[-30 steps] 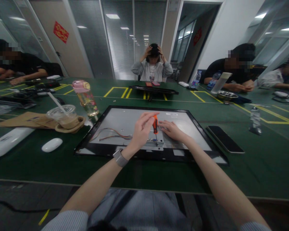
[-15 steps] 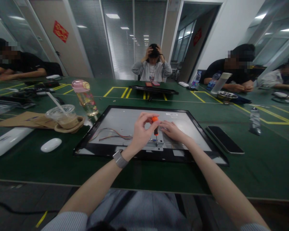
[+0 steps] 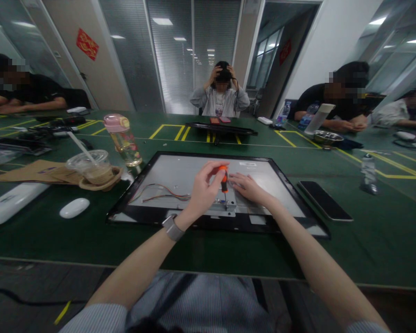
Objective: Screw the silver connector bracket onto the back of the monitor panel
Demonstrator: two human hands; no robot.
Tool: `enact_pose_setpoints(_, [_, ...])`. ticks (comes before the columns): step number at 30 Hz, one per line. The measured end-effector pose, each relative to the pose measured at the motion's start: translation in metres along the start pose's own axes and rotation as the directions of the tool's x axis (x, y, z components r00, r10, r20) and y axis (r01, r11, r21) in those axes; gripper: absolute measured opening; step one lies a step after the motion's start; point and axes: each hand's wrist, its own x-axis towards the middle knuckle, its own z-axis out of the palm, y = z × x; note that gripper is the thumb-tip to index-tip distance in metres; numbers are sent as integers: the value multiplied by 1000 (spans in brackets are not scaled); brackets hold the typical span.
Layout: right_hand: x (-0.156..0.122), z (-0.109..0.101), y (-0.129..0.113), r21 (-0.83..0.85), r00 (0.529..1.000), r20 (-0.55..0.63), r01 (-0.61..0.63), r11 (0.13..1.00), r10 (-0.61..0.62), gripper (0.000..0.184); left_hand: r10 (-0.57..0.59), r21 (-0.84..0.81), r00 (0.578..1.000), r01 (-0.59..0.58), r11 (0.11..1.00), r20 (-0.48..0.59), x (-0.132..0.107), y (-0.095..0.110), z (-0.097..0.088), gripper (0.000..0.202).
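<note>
A monitor panel (image 3: 180,173) lies face down on the green table in front of me, its grey metal back up inside a black frame. My left hand (image 3: 204,189) pinches the handle of a small orange screwdriver (image 3: 223,181) that stands upright, tip down on a small metal plate (image 3: 229,206) near the panel's lower middle. My right hand (image 3: 247,186) lies flat with fingers spread on the panel just right of the screwdriver. Coloured wires (image 3: 159,193) run across the panel's left part.
A phone (image 3: 324,200) lies right of the panel. On the left are a white mouse (image 3: 74,207), a plastic cup with a straw (image 3: 88,166), a pink-lidded bottle (image 3: 123,138) and a white device (image 3: 10,202). Several people sit round the table; another panel (image 3: 222,129) lies opposite.
My left fingers have shifted round the screwdriver handle, which stays upright on the same spot. My right hand has not moved.
</note>
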Motion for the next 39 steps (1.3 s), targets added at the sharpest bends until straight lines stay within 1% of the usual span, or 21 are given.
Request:
enact_pose_setpoints(2, [0, 0, 0, 1, 1000, -6, 5, 1000, -5, 45, -18, -32, 999, 19, 999, 29, 0, 0, -1, 21])
enact_pose_setpoints(4, [0, -1, 0, 2, 1000, -10, 3, 1000, -3, 45, -20, -37, 999, 21, 999, 43, 1, 0, -1, 22])
enact_pose_setpoints(9, [0, -1, -1, 12, 1000, -4, 1, 1000, -1, 45, 7, 27, 999, -8, 1000, 40, 3, -2, -3, 20])
enact_pose_setpoints(14, [-1, -2, -2, 23, 1000, 1, 4, 1000, -4, 45, -24, -36, 998, 26, 999, 59, 3, -5, -3, 26])
enact_pose_setpoints(17, [-1, -2, -1, 30, 1000, 0, 6, 1000, -6, 46, -24, -25, 999, 25, 999, 47, 3, -6, -3, 22])
enact_pose_setpoints(21, [0, 0, 1, 20, 1000, -14, 20, 1000, -19, 46, 11, 54, 1000, -10, 998, -9, 3, -7, -3, 12])
enact_pose_setpoints(23, [0, 1, 2, 10, 1000, -18, 21, 1000, -21, 45, 25, 73, 1000, -24, 997, -7, 2, -5, -4, 16])
enact_pose_setpoints(26, [1, 2, 3, -1, 1000, -21, 18, 1000, -18, 45, 28, 62, 999, -30, 998, 24, 3, -2, -4, 26])
enact_pose_setpoints(29, [1, 2, 2, 0, 1000, -16, 14, 1000, -14, 46, 5, 51, 1000, -6, 999, 23, 3, -1, -4, 20])
enact_pose_setpoints(33, [1, 1, 1, 4, 1000, -18, 4, 1000, -4, 46, -12, 52, 1000, 13, 999, -22, 3, -4, -2, 12])
enact_pose_setpoints(36, [0, 0, 0, 6, 1000, -15, 7, 1000, -7, 46, -9, 52, 999, 10, 999, -37, 3, -6, -2, 12])
enact_pose_setpoints(39, [0, -2, 0, 9, 1000, -7, 15, 1000, -15, 46, -4, 27, 1000, 4, 1000, -9, 2, -5, -2, 15])
